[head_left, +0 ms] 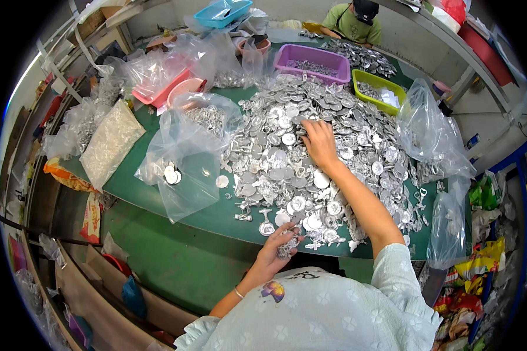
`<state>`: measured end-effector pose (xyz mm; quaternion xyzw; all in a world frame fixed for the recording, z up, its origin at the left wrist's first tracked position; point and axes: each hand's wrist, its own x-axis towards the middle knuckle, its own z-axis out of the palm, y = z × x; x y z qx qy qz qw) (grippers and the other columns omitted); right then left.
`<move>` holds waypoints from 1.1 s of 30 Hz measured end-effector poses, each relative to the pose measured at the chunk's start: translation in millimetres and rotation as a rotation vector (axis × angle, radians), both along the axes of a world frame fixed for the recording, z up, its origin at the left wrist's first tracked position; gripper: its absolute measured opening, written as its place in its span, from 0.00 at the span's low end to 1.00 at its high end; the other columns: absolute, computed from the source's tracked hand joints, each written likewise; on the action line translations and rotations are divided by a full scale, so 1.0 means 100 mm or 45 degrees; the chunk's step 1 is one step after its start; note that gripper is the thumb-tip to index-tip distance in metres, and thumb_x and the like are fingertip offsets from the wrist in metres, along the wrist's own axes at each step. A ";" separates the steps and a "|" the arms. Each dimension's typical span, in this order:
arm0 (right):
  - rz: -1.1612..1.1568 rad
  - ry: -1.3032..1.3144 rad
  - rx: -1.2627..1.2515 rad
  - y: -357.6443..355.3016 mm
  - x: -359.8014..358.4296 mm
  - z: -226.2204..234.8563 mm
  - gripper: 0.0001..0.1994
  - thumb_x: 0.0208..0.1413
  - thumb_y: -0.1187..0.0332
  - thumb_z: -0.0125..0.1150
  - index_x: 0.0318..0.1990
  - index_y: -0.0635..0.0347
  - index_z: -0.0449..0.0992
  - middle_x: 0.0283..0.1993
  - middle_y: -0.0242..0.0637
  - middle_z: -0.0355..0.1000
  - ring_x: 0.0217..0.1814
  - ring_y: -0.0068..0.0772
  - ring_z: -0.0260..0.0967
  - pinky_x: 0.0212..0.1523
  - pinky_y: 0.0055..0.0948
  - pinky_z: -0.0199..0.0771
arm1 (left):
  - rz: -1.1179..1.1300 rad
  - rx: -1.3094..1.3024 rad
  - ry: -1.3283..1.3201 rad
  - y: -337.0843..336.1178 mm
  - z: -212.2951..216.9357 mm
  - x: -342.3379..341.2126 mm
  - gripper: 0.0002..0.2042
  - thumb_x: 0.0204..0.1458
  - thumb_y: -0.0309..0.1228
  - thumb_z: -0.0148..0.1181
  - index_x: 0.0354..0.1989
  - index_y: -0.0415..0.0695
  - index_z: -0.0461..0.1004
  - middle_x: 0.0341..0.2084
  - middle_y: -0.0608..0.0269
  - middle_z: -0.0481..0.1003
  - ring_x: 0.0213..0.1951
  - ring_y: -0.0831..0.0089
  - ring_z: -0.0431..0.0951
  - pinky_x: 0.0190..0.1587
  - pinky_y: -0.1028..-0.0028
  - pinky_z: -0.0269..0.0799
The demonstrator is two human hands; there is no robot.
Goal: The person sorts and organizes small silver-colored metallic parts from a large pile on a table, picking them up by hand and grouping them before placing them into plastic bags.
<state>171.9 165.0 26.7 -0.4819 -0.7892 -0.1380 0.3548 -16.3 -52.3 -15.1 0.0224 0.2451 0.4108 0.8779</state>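
Silvery metal discs w/ little stems, prob. cast blanks, lie heaped in a big pile of metal pieces across the green surface. They look hard, stiff and smooth, light one by one but slippery when stacked, so I'd judge the flat rim is the best place to take hold, thumb on one face, fingers on the other.

Left hand sits at the near edge of the surface, fingers curled and pressed round a small cluster of pieces, held just off the pile. Right hand reaches out over the middle of the heap, palm down, fingers bent onto the discs; can't tell if that grip has pinched one or only rests on top. Clear plastic bag w/ a few discs lies to the left, apart from both hands.
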 end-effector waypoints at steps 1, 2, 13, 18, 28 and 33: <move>0.037 -0.018 0.035 -0.05 -0.01 0.02 0.22 0.38 0.74 0.62 0.46 0.59 0.67 0.41 0.39 0.68 0.44 0.39 0.62 0.45 0.35 0.60 | 0.015 -0.006 -0.001 0.01 -0.04 -0.01 0.17 0.48 0.23 0.54 0.48 0.45 0.63 0.40 0.61 0.67 0.41 0.68 0.70 0.27 0.81 0.67; 0.069 -0.039 0.071 -0.09 0.00 0.05 0.22 0.38 0.75 0.62 0.45 0.60 0.67 0.41 0.39 0.68 0.43 0.39 0.62 0.44 0.35 0.61 | 0.025 -0.011 -0.005 0.01 -0.06 -0.01 0.17 0.48 0.23 0.54 0.48 0.45 0.63 0.40 0.61 0.67 0.41 0.68 0.70 0.27 0.80 0.67; 0.261 -0.071 -0.034 -0.88 0.38 -0.01 0.11 0.37 0.75 0.61 0.33 0.60 0.73 0.31 0.34 0.70 0.33 0.33 0.66 0.33 0.30 0.65 | 0.023 -0.035 -0.052 0.04 0.00 0.02 0.17 0.49 0.23 0.53 0.49 0.44 0.63 0.41 0.61 0.65 0.41 0.68 0.69 0.27 0.80 0.66; 0.175 -0.030 -0.304 -1.06 0.65 0.10 0.08 0.42 0.73 0.61 0.33 0.60 0.74 0.29 0.36 0.70 0.31 0.35 0.67 0.33 0.31 0.66 | -0.028 0.050 -0.090 0.10 0.06 0.07 0.22 0.50 0.25 0.53 0.56 0.44 0.58 0.41 0.61 0.65 0.41 0.70 0.69 0.27 0.82 0.67; 0.178 1.677 -1.522 -1.12 0.73 0.37 0.14 0.58 0.70 0.47 0.51 0.65 0.60 0.30 0.35 0.71 0.29 0.20 0.65 0.31 0.19 0.66 | -0.051 0.206 -0.217 0.33 0.12 0.30 0.27 0.52 0.30 0.53 0.60 0.45 0.53 0.58 0.57 0.57 0.56 0.59 0.62 0.49 0.66 0.68; 0.247 0.548 -0.937 -1.49 0.36 0.49 0.12 0.54 0.73 0.49 0.46 0.62 0.67 0.46 0.41 0.68 0.44 0.33 0.64 0.45 0.30 0.64 | 0.000 0.107 -0.509 0.53 0.22 0.50 0.25 0.54 0.36 0.49 0.61 0.47 0.52 0.58 0.57 0.56 0.59 0.54 0.56 0.59 0.49 0.53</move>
